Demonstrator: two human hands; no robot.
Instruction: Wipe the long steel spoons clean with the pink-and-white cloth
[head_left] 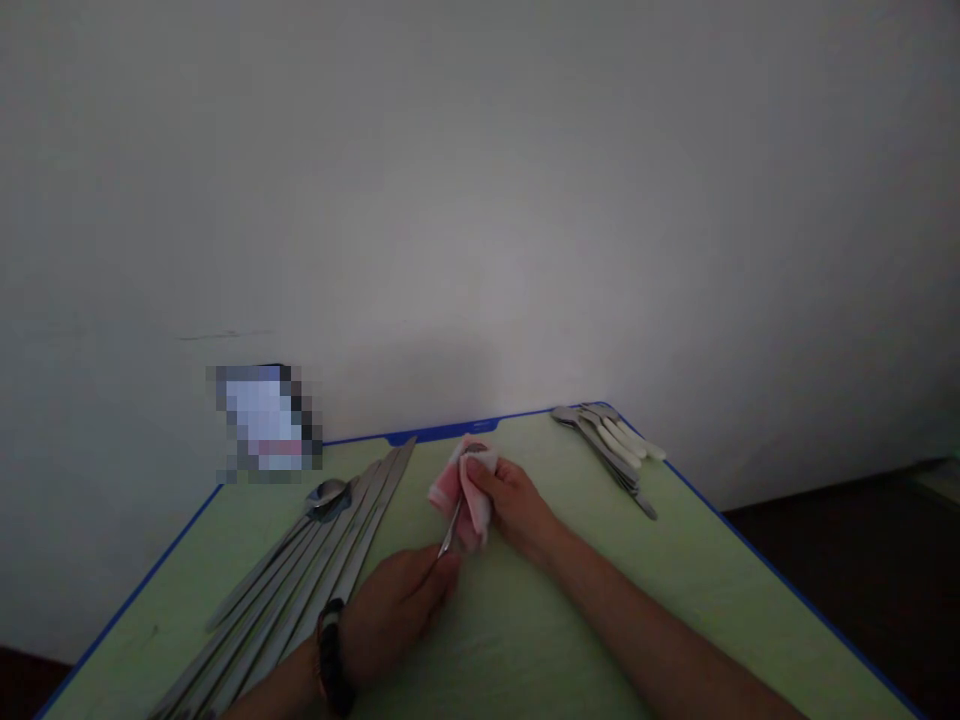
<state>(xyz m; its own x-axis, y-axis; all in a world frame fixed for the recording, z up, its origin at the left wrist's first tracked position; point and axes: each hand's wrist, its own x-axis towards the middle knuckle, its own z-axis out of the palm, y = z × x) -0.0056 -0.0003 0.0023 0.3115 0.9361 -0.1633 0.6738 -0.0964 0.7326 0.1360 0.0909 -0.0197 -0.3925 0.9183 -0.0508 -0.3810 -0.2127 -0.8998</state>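
My left hand (401, 605), with a dark bracelet at the wrist, grips the handle of a metal spoon (452, 527). The spoon points away from me, and its bowl lies in a pink and white cloth (474, 505). Closed around that cloth is my right hand (517, 505), its thumb pressing the fabric against the bowl. The cloth hides part of the spoon. Both hands are above the middle of the green table (517, 640).
Left of my hands lie several long metal utensils (330, 540) and spoons (328, 495). Several spoons, some white-handled (619, 440), lie at the far right. A blurred phone-like device (262, 415) leans at the back left. A grey wall (480, 200) stands behind the table.
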